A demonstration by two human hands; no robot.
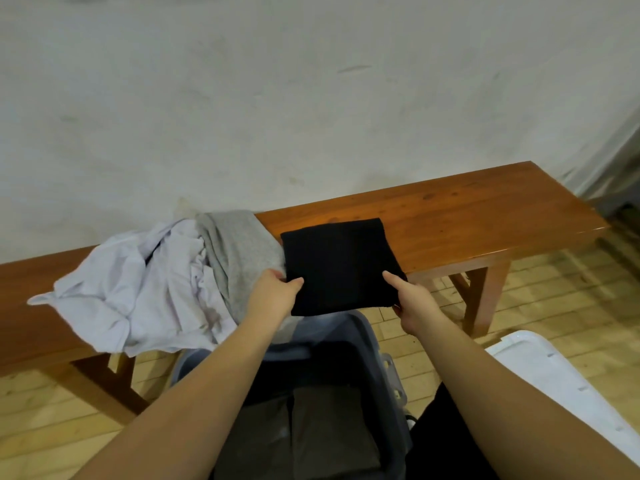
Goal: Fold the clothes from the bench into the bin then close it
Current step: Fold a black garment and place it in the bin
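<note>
Pinching folded black cloth [341, 265] in left hand [273, 292] and right hand [412, 299] over wooden bench [485, 216], pale wall [311, 98] behind

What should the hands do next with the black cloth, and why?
Probably lower the folded black cloth into the open bin just below. The left hand and right hand already grip its near corners, it looks fully folded, and folded pieces already lie inside.
</note>
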